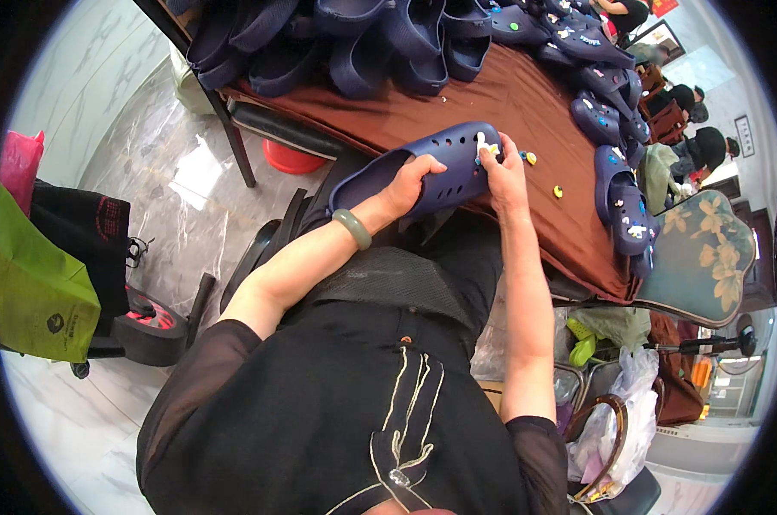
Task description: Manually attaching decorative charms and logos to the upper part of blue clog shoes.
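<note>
A navy blue foam clog [444, 142] with round holes in its upper lies across my lap at the table's near edge. My left hand [407, 183], below a green bangle, is closed round the clog's side, thumb on top. At the toe end, my right hand [503, 172] grips the clog, with thumb and fingers at a small white and yellow charm [489, 149] on the upper. Whether the charm is fully seated in a hole is hidden by the fingers. Just right of this hand lie loose small charms, one of them a yellow piece [558, 191].
Plain navy clogs [354, 51] are piled at the table's far left. Clogs with charms [620, 202] line its right side. A brown cloth [526, 103] covers the table. A patterned chair back [702, 257] stands at right, a red basin [290, 157] below the table. Several people sit far right.
</note>
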Motion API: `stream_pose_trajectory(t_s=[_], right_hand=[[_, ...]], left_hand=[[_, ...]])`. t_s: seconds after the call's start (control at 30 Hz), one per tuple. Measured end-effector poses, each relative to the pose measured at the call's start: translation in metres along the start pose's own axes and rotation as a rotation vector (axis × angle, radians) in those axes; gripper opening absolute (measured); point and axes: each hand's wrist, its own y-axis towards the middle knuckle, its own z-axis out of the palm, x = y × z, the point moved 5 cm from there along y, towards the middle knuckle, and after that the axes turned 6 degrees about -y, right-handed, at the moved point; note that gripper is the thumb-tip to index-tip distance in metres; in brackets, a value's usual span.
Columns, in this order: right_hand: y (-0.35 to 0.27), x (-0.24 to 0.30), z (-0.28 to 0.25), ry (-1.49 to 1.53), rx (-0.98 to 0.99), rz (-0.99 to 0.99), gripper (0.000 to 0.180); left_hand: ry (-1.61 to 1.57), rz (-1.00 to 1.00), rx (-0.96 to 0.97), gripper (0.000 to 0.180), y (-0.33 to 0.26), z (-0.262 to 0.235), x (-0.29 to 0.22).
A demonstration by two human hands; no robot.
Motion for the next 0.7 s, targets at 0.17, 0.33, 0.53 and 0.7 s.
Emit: stream_pose_trajectory(t_s=[0.17, 0.33, 0.53, 0.7], right_hand=[[-0.003, -0.004, 0.004, 0.036, -0.108, -0.066, 0.038], [0.005, -0.015, -0.073, -0.289, -0.356, -0.267, 0.029], [0.01, -0.044, -0.16, -0.826, -0.584, -0.228, 0.02], [0.036, -0.048, -0.124, -0.889, -0.287, -0.211, 0.026]], left_hand=[[0.298, 0.193, -0.198, 0.032, 0.007, -0.016, -0.004], [-0.084, 0.021, -0.26, 0.03, 0.013, 0.006, -0.017], [-0.002, -0.001, -0.302, 0.034, 0.015, -0.013, -0.006], [0.125, 0.005, -0.225, 0.031, 0.013, -0.003, -0.017]])
